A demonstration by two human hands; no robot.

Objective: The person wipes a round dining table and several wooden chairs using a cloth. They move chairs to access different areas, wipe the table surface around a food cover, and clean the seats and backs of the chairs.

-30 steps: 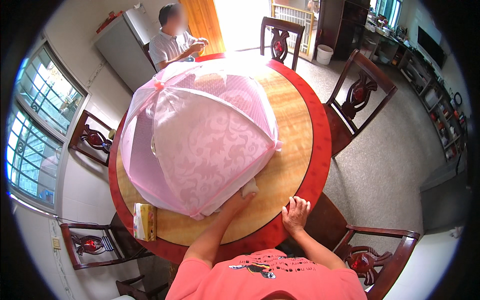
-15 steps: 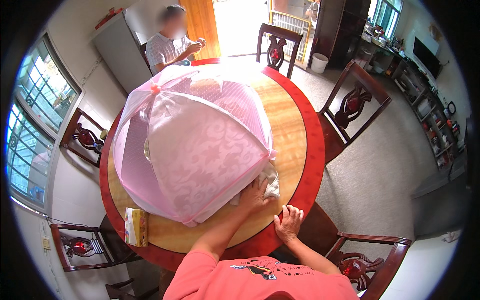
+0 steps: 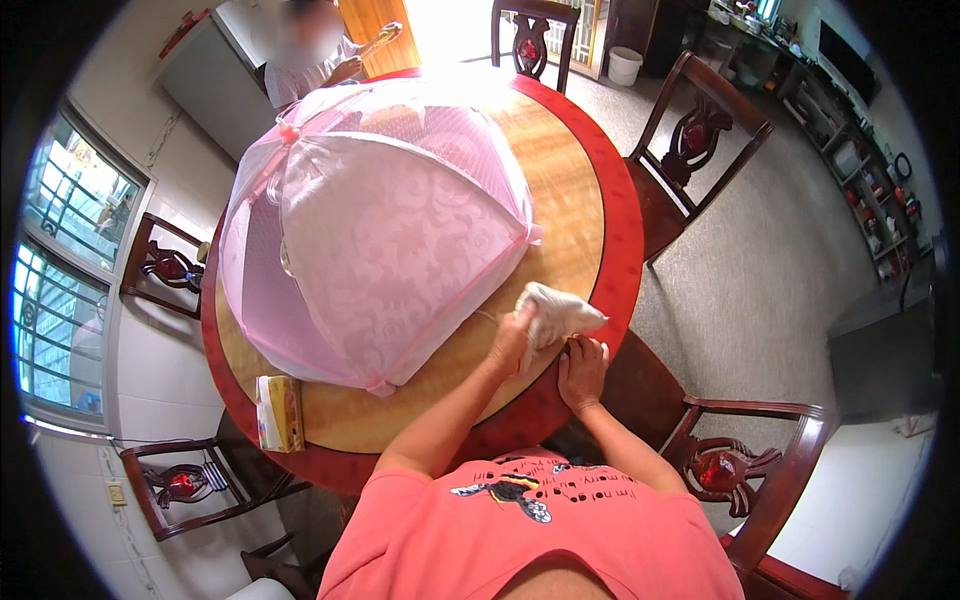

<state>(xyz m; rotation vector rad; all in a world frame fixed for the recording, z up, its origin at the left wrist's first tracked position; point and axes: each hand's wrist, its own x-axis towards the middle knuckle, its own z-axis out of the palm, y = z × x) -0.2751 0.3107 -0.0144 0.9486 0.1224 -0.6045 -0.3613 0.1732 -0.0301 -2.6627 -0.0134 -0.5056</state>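
Left hand (image 3: 512, 343) gripped white cloth (image 3: 556, 312), shifted toward table (image 3: 580, 200) rim at 5 o'clock — wiping advanced; right hand (image 3: 582, 368) flat, fingers spread.

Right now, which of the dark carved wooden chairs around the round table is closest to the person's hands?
The dark carved wooden chair at the lower right, just beside the right hand resting on the table's red rim; the other chairs stand farther round.
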